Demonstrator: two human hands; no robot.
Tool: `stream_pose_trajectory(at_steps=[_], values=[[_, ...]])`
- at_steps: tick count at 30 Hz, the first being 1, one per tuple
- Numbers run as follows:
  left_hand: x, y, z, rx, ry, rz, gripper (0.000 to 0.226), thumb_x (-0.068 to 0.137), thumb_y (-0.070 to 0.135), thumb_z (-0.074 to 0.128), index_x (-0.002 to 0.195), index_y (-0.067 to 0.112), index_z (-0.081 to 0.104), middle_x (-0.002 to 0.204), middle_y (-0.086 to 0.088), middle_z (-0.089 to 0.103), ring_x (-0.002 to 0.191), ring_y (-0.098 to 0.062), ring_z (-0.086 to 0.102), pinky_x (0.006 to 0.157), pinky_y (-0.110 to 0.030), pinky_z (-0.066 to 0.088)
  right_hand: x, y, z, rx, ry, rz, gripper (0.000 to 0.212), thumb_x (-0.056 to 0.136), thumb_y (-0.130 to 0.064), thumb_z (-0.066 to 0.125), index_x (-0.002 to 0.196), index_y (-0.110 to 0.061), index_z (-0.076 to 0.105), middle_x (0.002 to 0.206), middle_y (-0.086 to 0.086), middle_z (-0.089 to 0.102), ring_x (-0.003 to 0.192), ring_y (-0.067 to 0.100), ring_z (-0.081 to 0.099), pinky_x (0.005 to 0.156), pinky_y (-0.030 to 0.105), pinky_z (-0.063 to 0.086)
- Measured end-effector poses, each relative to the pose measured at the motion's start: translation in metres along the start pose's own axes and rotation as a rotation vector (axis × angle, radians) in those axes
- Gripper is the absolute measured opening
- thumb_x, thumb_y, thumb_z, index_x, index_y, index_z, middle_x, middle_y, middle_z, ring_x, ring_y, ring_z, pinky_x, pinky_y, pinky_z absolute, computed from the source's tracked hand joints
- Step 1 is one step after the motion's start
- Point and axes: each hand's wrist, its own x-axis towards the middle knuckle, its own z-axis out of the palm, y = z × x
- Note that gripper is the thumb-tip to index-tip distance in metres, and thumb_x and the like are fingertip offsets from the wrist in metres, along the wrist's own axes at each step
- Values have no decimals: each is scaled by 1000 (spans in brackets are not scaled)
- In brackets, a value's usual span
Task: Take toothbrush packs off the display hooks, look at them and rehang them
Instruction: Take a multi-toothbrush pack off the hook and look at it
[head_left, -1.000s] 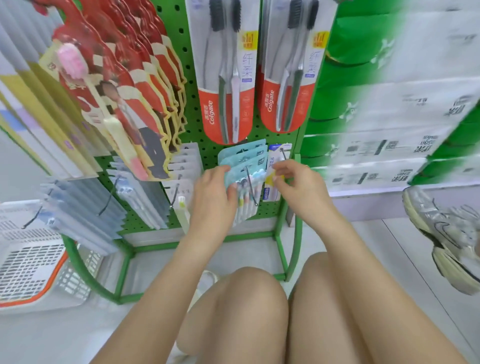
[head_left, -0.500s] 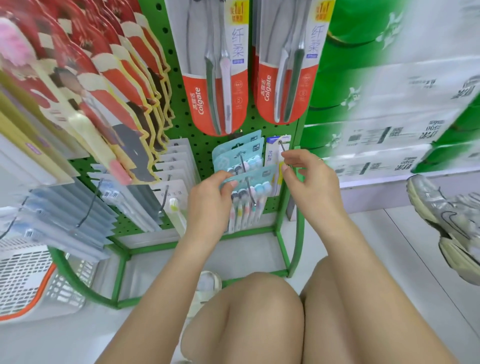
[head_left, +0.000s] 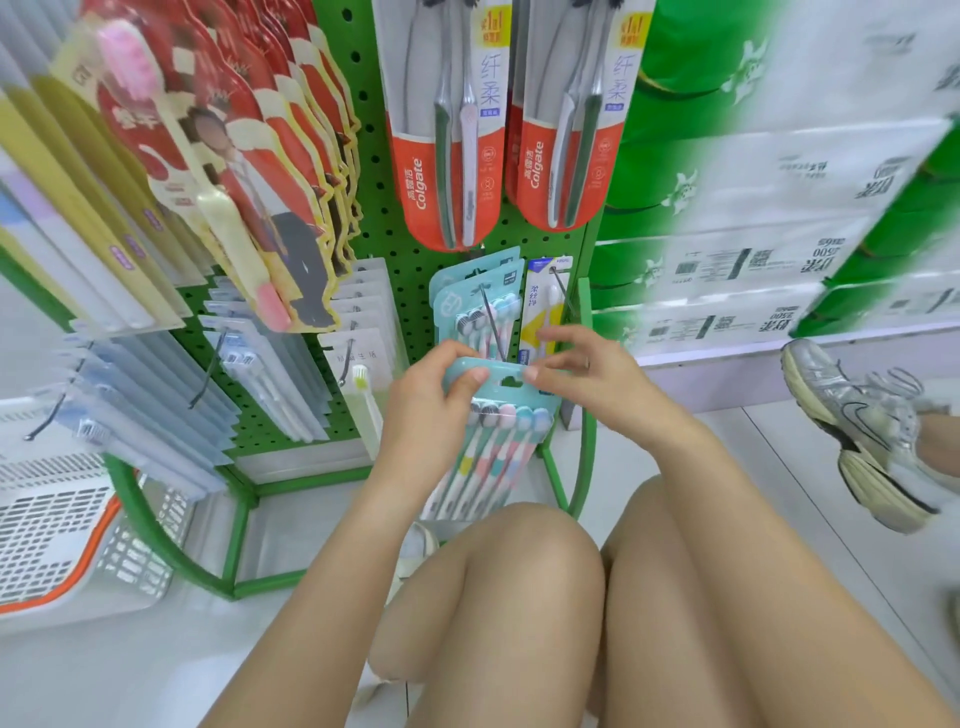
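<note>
Since half a second earlier, teal toothbrush pack came off its hook. Left hand and right hand pinched its top corners, hook just above fingers. Inspection next, likely.

Pegboard rack: green, dotted with dark holes. Colgate packs: red base, white lettering, grey and white brushes. Multi-brush pack: teal header; pastel pink, blue and white handles. Basket: white with orange rim. Stacked cartons: green and white. Sneaker: silver-grey, cream sole.
</note>
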Motion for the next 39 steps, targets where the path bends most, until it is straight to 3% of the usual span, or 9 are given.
stream_pose_trajectory(at_steps=[4, 7, 10, 13, 17, 24, 30, 34, 39], values=[[-9, 2, 2, -124, 51, 3, 24, 95, 13, 58, 81, 33, 56, 72, 13, 61, 63, -2, 53, 56, -16, 39, -3, 3, 2, -65, -90, 3, 50, 77, -24, 79, 122, -21, 58, 106, 4, 66, 79, 8, 61, 68, 19, 48], [-9, 14, -4, -220, 139, 46, 20, 96, 14, 58, 85, 31, 58, 79, 13, 64, 75, -10, 60, 66, -24, 47, -7, -1, -8, 218, -111, -31, 42, 79, -17, 78, 117, -16, 61, 105, 1, 71, 95, 14, 66, 79, 17, 52], [-1, 38, -16, -370, 245, 85, 20, 96, 13, 57, 86, 30, 59, 79, 15, 63, 73, 1, 59, 63, -15, 45, -12, -3, -18, 335, -152, -55, 44, 75, -25, 72, 117, -16, 63, 106, 1, 73, 103, 15, 67, 94, 27, 50], [8, 64, -26, -505, 284, 121, 16, 97, 14, 56, 88, 26, 60, 83, 8, 66, 75, -1, 62, 66, -17, 47, -16, -6, -14, 329, -137, -87, 36, 73, -25, 78, 106, -13, 68, 98, -1, 74, 94, 13, 69, 86, 25, 51], [17, 84, -23, -596, 192, 132, 8, 99, 20, 54, 104, 18, 61, 98, 2, 71, 90, -9, 69, 74, -25, 55, -16, -9, -14, 499, -49, -120, 25, 74, -23, 66, 95, -11, 69, 83, -2, 74, 77, 12, 68, 70, 23, 54], [-5, 51, -2, -482, -168, -91, 18, 93, 15, 62, 111, 19, 66, 103, 3, 74, 92, -11, 71, 75, -23, 56, -16, -11, -26, 814, -12, -118, 33, 81, -19, 59, 111, -7, 65, 100, 7, 73, 85, 19, 70, 74, 31, 58], [-19, 43, -1, -577, -164, -135, 19, 92, 7, 61, 106, 18, 67, 98, 3, 76, 88, -10, 72, 70, -19, 55, -22, -10, -26, 757, -26, -87, 33, 82, -27, 59, 107, -7, 66, 98, 9, 73, 81, 21, 71, 66, 32, 58], [-24, 41, -6, -663, -172, -242, 19, 92, 12, 59, 109, 13, 68, 96, 2, 76, 80, -8, 72, 63, -16, 53, -22, -13, -24, 705, 102, -95, 43, 78, -45, 65, 106, -13, 71, 109, 13, 70, 96, 30, 64, 81, 39, 54], [-40, 33, -3, -738, -159, -337, 18, 92, 15, 59, 105, 11, 70, 96, -6, 76, 80, -17, 73, 63, -23, 56, -19, -19, -18, 691, 295, -108, 25, 77, -47, 67, 79, -24, 77, 82, 3, 73, 71, 24, 60, 70, 34, 42]])
